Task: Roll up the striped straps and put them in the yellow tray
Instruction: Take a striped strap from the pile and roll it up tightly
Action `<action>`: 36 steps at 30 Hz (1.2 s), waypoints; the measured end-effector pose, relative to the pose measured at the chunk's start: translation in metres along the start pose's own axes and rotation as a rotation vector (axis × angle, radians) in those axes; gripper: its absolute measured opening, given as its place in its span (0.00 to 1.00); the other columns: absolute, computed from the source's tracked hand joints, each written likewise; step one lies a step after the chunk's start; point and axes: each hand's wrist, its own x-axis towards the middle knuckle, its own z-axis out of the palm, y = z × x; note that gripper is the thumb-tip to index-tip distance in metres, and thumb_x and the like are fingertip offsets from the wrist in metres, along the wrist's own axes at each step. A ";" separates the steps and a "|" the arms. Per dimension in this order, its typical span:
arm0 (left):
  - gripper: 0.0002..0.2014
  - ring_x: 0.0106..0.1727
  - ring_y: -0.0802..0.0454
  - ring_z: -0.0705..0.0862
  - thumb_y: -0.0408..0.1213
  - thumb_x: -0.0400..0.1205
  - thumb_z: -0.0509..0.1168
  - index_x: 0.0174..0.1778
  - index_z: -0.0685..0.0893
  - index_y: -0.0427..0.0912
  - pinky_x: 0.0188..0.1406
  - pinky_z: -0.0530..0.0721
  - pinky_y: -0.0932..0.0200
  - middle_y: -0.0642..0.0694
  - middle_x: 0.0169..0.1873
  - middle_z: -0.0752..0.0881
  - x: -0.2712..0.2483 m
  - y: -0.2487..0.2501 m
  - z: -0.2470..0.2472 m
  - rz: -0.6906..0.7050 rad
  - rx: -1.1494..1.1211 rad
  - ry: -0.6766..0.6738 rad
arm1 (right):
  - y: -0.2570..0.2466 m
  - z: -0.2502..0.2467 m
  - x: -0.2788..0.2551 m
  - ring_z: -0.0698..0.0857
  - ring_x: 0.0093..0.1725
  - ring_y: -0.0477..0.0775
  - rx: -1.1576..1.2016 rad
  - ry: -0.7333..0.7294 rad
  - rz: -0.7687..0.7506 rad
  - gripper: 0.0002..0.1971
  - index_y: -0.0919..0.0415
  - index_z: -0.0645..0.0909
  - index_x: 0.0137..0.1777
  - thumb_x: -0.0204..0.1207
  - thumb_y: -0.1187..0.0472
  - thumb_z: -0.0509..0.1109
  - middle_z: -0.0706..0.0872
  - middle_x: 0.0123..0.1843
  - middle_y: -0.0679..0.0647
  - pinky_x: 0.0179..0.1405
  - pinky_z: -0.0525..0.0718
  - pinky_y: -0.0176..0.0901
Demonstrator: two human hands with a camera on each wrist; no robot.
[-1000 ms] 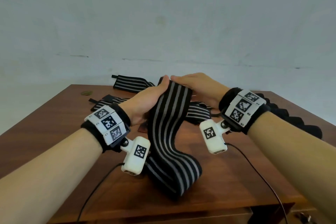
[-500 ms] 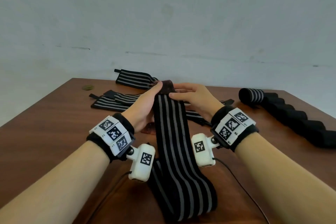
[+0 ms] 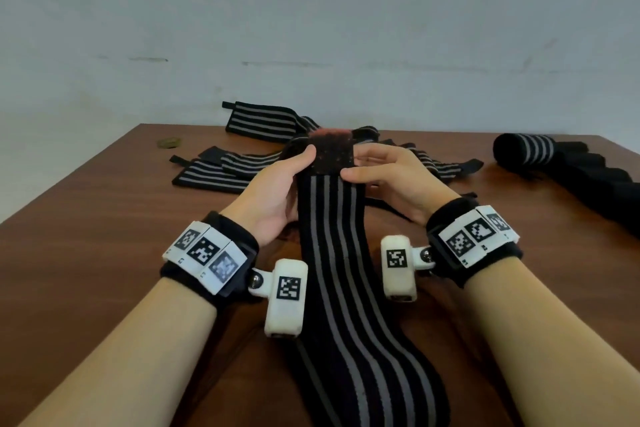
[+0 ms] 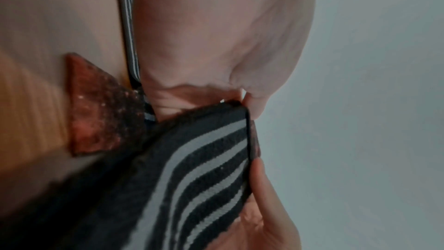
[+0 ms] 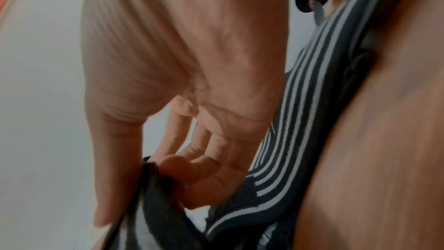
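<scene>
A long black strap with grey stripes (image 3: 332, 253) runs from the table's near edge up to my hands. My left hand (image 3: 280, 184) pinches its left edge just below the reddish fuzzy patch (image 3: 330, 152) at its top end. My right hand (image 3: 377, 170) pinches the right edge there, thumb in front. In the left wrist view the striped strap (image 4: 204, 168) lies against my fingertips; in the right wrist view its dark edge (image 5: 153, 197) sits between thumb and fingers. Several unrolled straps (image 3: 221, 170) lie behind my hands. No yellow tray is in view.
A rolled striped strap (image 3: 526, 152) heads a row of dark rolls (image 3: 595, 184) along the table's right side. A small greenish disc (image 3: 169, 142) lies at the far left of the brown wooden table (image 3: 86, 236). A pale wall rises behind it.
The strap was lifted and folded between my hands; now it is pulled out straight toward me, with its patched end held up facing me. The head view has tilted down.
</scene>
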 end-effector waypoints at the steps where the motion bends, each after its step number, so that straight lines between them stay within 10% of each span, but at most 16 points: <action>1: 0.21 0.63 0.45 0.92 0.51 0.92 0.59 0.75 0.84 0.44 0.56 0.89 0.48 0.43 0.63 0.92 0.001 -0.001 -0.001 -0.003 -0.012 0.004 | 0.001 -0.001 -0.001 0.90 0.59 0.60 0.012 -0.001 -0.001 0.16 0.61 0.91 0.57 0.70 0.71 0.80 0.92 0.57 0.60 0.68 0.85 0.59; 5: 0.20 0.62 0.46 0.92 0.50 0.92 0.58 0.73 0.85 0.44 0.55 0.88 0.49 0.43 0.61 0.93 0.005 -0.005 -0.004 0.018 -0.034 0.060 | 0.001 -0.006 -0.009 0.88 0.66 0.67 0.077 -0.018 -0.008 0.18 0.65 0.88 0.67 0.78 0.72 0.74 0.91 0.62 0.65 0.76 0.80 0.65; 12: 0.14 0.68 0.44 0.88 0.41 0.92 0.62 0.65 0.92 0.50 0.74 0.79 0.41 0.48 0.59 0.93 0.004 -0.003 -0.005 0.173 0.200 0.118 | -0.009 -0.010 -0.020 0.89 0.61 0.63 0.452 0.095 -0.024 0.24 0.71 0.81 0.72 0.77 0.70 0.61 0.87 0.64 0.66 0.58 0.90 0.50; 17: 0.13 0.69 0.49 0.87 0.42 0.91 0.64 0.67 0.91 0.51 0.81 0.75 0.37 0.53 0.61 0.93 0.001 -0.002 -0.005 0.215 0.260 0.122 | -0.010 -0.003 -0.022 0.91 0.59 0.63 0.673 0.159 -0.033 0.18 0.65 0.81 0.64 0.78 0.69 0.57 0.90 0.63 0.65 0.62 0.87 0.60; 23: 0.15 0.71 0.53 0.86 0.41 0.91 0.64 0.71 0.89 0.51 0.81 0.75 0.41 0.54 0.64 0.91 -0.001 0.000 -0.005 0.250 0.240 0.097 | -0.016 0.007 -0.025 0.89 0.39 0.56 0.877 0.132 -0.048 0.19 0.63 0.85 0.62 0.80 0.70 0.55 0.87 0.44 0.60 0.66 0.85 0.61; 28: 0.13 0.68 0.53 0.88 0.42 0.90 0.65 0.68 0.90 0.51 0.77 0.79 0.43 0.54 0.61 0.93 -0.004 0.001 -0.004 0.217 0.253 0.122 | -0.015 0.007 -0.021 0.80 0.40 0.55 0.758 0.115 -0.040 0.25 0.70 0.85 0.71 0.84 0.59 0.55 0.86 0.57 0.64 0.52 0.82 0.52; 36: 0.13 0.61 0.61 0.90 0.41 0.90 0.65 0.66 0.91 0.51 0.68 0.81 0.56 0.57 0.59 0.93 -0.009 0.003 -0.002 0.242 0.286 0.130 | -0.011 0.011 -0.014 0.78 0.38 0.49 0.572 0.068 -0.006 0.28 0.69 0.80 0.75 0.78 0.67 0.52 0.82 0.46 0.54 0.43 0.77 0.43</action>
